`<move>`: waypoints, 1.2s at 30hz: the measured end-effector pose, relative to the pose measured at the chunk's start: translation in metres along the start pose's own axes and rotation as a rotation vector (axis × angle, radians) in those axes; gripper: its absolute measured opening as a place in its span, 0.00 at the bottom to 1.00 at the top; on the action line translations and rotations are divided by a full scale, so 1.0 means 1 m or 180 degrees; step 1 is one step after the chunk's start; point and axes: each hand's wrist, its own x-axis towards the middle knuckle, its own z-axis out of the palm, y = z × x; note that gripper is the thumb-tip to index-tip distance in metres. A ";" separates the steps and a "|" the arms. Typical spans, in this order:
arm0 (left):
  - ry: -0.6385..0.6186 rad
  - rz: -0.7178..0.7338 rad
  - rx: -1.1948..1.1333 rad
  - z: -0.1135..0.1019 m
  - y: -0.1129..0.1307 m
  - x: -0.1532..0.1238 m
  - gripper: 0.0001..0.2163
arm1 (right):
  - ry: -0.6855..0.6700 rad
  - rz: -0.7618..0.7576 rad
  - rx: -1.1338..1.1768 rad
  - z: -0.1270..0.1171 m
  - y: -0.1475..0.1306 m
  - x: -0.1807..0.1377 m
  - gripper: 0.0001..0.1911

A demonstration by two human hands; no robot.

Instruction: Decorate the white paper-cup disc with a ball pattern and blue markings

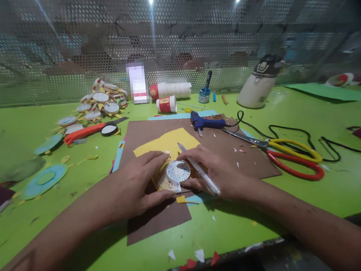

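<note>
My left hand (pixel 142 183) lies over a small yellow paper piece (pixel 162 180) on the brown sheet (pixel 232 152), fingers curled round a clear round protractor (pixel 178 171). My right hand (pixel 217 172) touches the protractor's right side and holds a white pen (pixel 199 169) between its fingers, tip pointing away from me. A larger yellow paper sheet (pixel 167 143) lies just behind both hands.
Red-and-yellow scissors (pixel 283 154) and a blue glue gun (pixel 204 123) with black cable lie right of the sheet. An orange cutter (pixel 84 133), round paper discs (pixel 101 102), blue rings (pixel 45 179), paper cups (pixel 170 90), a white jug (pixel 258 84) and a mesh wall (pixel 172 39) stand behind.
</note>
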 end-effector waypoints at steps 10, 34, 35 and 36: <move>0.0064 0.0206 -0.0069 0.000 0.002 0.002 0.29 | 0.0065 -0.0103 -0.0023 0.003 0.000 0.002 0.20; 0.0058 0.0365 0.0049 0.000 0.006 0.007 0.23 | 0.1147 0.0954 0.1034 -0.009 -0.029 -0.005 0.16; 0.0046 0.0358 0.0028 0.000 0.005 0.007 0.23 | 0.1158 0.0882 0.0988 -0.008 -0.031 -0.006 0.15; 0.0041 0.0351 0.0008 0.000 0.005 0.006 0.24 | 0.1148 0.0790 0.0934 -0.007 -0.032 -0.007 0.14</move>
